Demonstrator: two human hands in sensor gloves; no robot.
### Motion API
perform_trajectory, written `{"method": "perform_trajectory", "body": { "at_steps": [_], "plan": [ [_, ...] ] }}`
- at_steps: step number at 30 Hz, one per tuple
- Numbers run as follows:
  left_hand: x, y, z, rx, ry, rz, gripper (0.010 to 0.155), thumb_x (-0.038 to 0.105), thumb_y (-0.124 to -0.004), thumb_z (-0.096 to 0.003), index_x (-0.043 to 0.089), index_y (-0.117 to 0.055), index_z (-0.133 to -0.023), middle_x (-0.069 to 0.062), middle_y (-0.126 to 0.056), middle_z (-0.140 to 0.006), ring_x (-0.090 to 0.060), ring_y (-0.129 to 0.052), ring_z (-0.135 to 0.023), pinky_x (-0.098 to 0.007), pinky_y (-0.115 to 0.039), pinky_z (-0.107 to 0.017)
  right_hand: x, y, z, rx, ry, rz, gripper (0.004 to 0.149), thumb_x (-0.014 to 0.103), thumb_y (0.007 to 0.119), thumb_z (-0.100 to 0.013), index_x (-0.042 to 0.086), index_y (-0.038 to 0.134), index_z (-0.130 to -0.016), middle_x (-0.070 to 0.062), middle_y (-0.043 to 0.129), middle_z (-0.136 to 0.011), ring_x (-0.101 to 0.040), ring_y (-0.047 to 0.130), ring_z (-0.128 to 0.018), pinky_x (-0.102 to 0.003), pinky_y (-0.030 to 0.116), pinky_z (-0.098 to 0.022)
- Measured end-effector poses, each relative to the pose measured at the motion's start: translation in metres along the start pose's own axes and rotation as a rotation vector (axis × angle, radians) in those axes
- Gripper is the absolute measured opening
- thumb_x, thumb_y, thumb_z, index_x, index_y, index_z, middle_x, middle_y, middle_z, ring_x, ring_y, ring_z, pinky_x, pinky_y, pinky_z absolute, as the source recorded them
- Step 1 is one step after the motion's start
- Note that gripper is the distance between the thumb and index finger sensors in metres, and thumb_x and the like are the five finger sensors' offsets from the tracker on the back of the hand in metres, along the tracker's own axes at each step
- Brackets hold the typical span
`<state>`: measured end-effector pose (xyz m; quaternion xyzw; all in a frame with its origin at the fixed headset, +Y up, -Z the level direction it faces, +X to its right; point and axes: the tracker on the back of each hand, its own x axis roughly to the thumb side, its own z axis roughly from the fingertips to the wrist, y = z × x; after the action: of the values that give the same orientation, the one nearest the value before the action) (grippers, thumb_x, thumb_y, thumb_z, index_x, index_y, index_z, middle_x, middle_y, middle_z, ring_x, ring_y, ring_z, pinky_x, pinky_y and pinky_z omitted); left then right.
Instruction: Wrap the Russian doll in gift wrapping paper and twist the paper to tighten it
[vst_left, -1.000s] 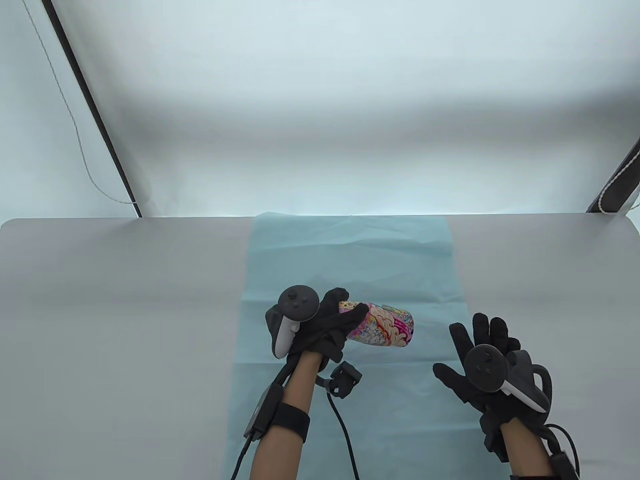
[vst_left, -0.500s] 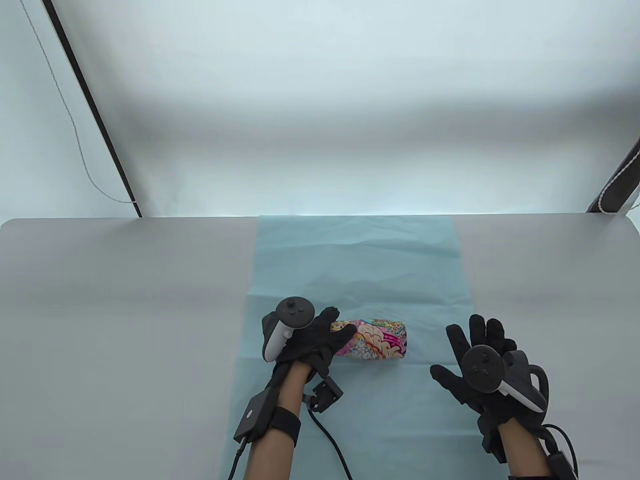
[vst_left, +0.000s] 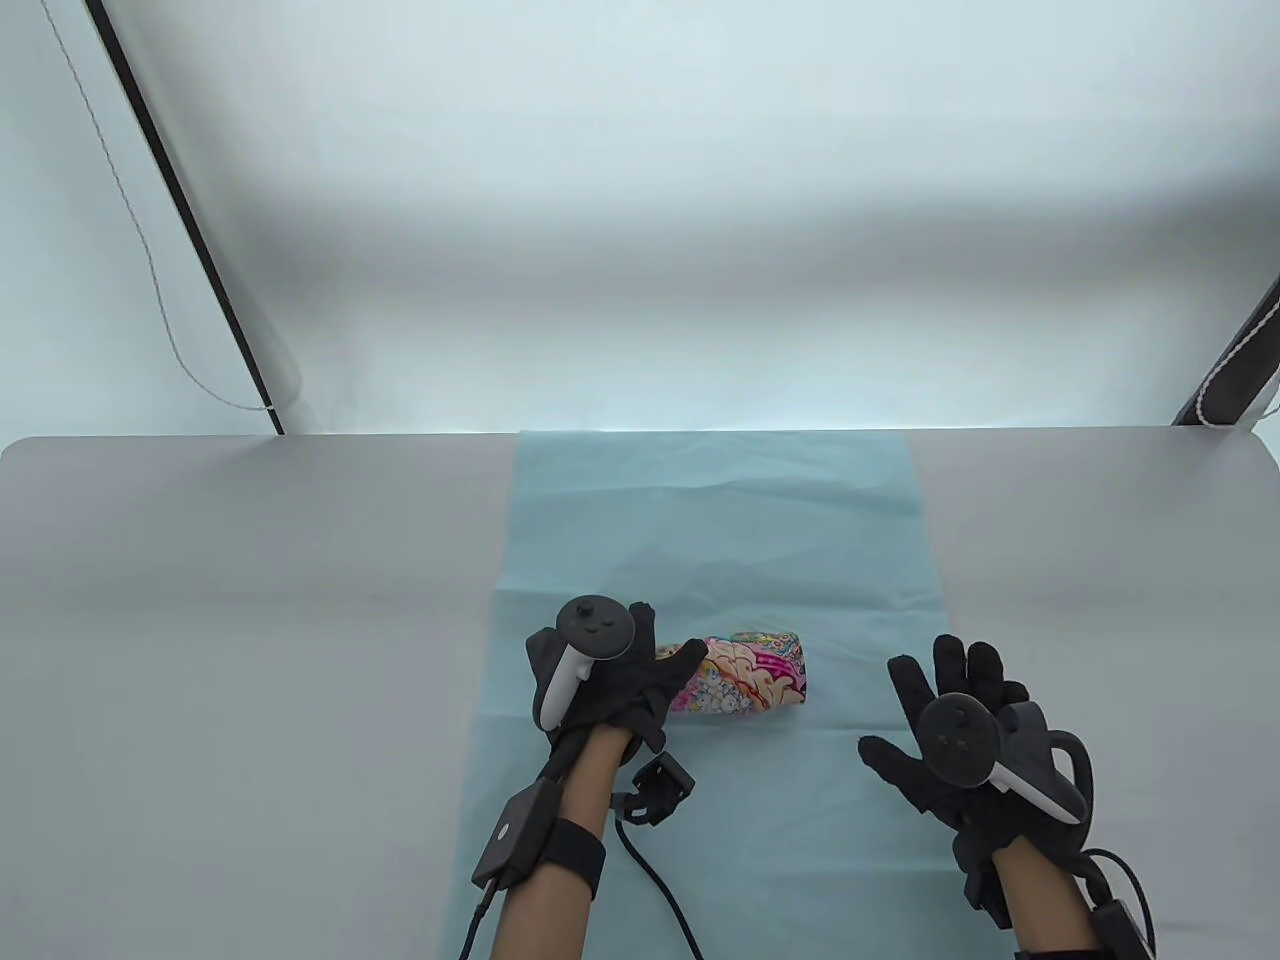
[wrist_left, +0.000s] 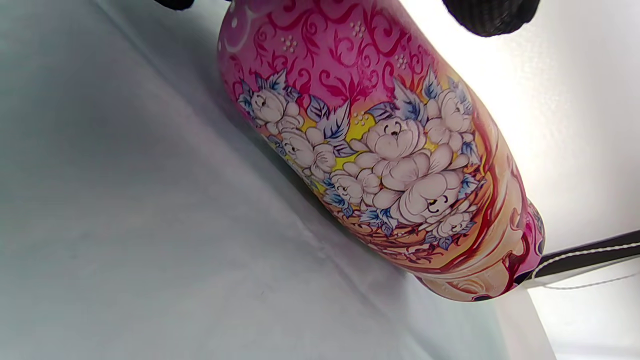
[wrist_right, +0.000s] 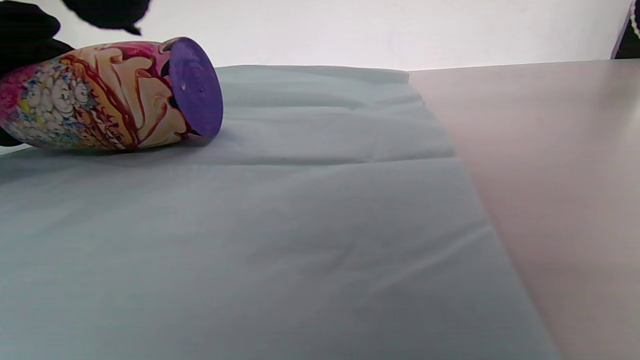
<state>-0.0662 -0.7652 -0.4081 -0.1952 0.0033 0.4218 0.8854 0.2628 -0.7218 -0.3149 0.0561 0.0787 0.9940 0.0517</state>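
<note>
Russian doll lies on its side on the light blue wrapping paper in the table view; the left hand grips its head end, and the right hand is spread, holding nothing, apart from it. Left wrist view: doll rests on paper. Right wrist view: its purple base faces the camera.

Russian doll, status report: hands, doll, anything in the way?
Left hand grips doll's head end. Right hand open, hovering, holds nothing. Russian doll on its side on the wrapping paper, unwrapped. Nothing in the way.
</note>
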Motion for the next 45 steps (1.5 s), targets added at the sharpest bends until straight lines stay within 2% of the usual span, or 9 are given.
{"method": "perform_trajectory", "body": {
  "at_steps": [4, 9, 15, 20, 26, 29, 33, 38, 45],
  "plan": [
    [0.008, 0.016, 0.014, 0.023, -0.059, -0.009, 0.095, 0.062, -0.070, -0.0533, 0.015, -0.014, -0.115, -0.025, -0.014, -0.126, -0.053, -0.020, -0.110, -0.075, -0.031, -0.072, -0.001, 0.001, 0.000, 0.009, 0.013, 0.010, 0.091, 0.069, 0.062, -0.061, 0.018, 0.023, -0.125, -0.034, 0.002, -0.126, -0.058, 0.005, -0.107, -0.073, 0.020, -0.075],
    [0.001, 0.044, 0.048, 0.041, -0.045, -0.147, 0.093, 0.061, -0.071, -0.0545, 0.015, -0.018, -0.116, -0.026, -0.015, -0.125, -0.055, -0.021, -0.110, -0.075, -0.029, -0.072, -0.006, 0.001, 0.001, 0.015, 0.051, 0.012, 0.091, 0.069, 0.062, -0.061, 0.018, 0.024, -0.125, -0.034, 0.003, -0.126, -0.058, 0.005, -0.107, -0.073, 0.020, -0.075],
    [-0.063, 0.085, 0.090, 0.122, 0.178, -0.425, 0.096, 0.061, -0.074, -0.0541, 0.011, -0.021, -0.116, -0.033, -0.011, -0.123, -0.059, -0.029, -0.107, -0.069, -0.040, -0.074, -0.018, 0.004, 0.000, -0.006, 0.138, 0.026, 0.091, 0.067, 0.066, -0.061, 0.017, 0.025, -0.125, -0.035, 0.004, -0.125, -0.060, 0.011, -0.108, -0.072, 0.026, -0.078],
    [-0.116, 0.104, 0.103, 0.058, 0.397, -0.498, 0.099, 0.064, -0.075, -0.0525, 0.007, -0.026, -0.116, -0.029, -0.043, -0.122, -0.055, -0.051, -0.103, -0.065, -0.054, -0.070, -0.032, 0.012, -0.002, 0.067, 0.292, 0.066, 0.092, 0.064, 0.072, -0.060, 0.016, 0.028, -0.125, -0.038, 0.019, -0.128, -0.060, 0.035, -0.111, -0.067, 0.045, -0.080],
    [-0.124, 0.101, 0.097, -0.040, 0.511, -0.503, 0.086, 0.063, -0.077, -0.0521, 0.010, -0.046, -0.112, -0.022, -0.044, -0.118, -0.051, -0.050, -0.100, -0.065, -0.052, -0.070, -0.049, 0.023, 0.002, 0.245, 0.502, 0.065, 0.095, 0.065, 0.077, -0.059, 0.011, 0.034, -0.124, -0.032, 0.065, -0.119, -0.049, 0.076, -0.098, -0.055, 0.070, -0.073],
    [-0.117, 0.094, 0.097, -0.077, 0.570, -0.553, 0.086, 0.064, -0.079, -0.0508, 0.009, -0.049, -0.109, -0.020, -0.050, -0.114, -0.049, -0.054, -0.098, -0.065, -0.052, -0.069, -0.049, 0.022, 0.005, 0.279, 0.546, 0.085, 0.100, 0.065, 0.080, -0.057, 0.007, 0.033, -0.124, -0.029, 0.074, -0.111, -0.044, 0.087, -0.088, -0.050, 0.077, -0.067],
    [-0.108, 0.087, 0.100, -0.132, 0.556, -0.549, 0.087, 0.066, -0.078, -0.0501, 0.004, -0.054, -0.107, -0.021, -0.059, -0.109, -0.047, -0.062, -0.094, -0.065, -0.056, -0.066, -0.043, 0.024, 0.004, 0.386, 0.559, 0.071, 0.103, 0.059, 0.085, -0.058, 0.004, 0.029, -0.124, -0.026, 0.076, -0.106, -0.042, 0.090, -0.084, -0.049, 0.079, -0.063],
    [-0.102, 0.075, 0.097, -0.145, 0.559, -0.599, 0.082, 0.059, -0.082, -0.0516, 0.002, -0.056, -0.104, -0.022, -0.065, -0.102, -0.045, -0.067, -0.089, -0.065, -0.058, -0.064, -0.034, 0.025, 0.001, 0.398, 0.548, 0.059, 0.100, 0.048, 0.087, -0.060, -0.001, 0.026, -0.122, -0.021, 0.083, -0.099, -0.037, 0.096, -0.075, -0.043, 0.085, -0.056],
    [-0.091, 0.059, 0.092, -0.085, 0.469, -0.617, 0.053, 0.039, -0.085, -0.0566, 0.007, -0.069, -0.095, -0.016, -0.079, -0.088, -0.037, -0.077, -0.079, -0.063, -0.064, -0.060, -0.034, 0.026, 0.000, 0.404, 0.530, 0.032, 0.097, 0.043, 0.087, -0.060, -0.001, 0.027, -0.121, -0.014, 0.088, -0.089, -0.029, 0.099, -0.067, -0.039, 0.085, -0.051]
  ]
}}
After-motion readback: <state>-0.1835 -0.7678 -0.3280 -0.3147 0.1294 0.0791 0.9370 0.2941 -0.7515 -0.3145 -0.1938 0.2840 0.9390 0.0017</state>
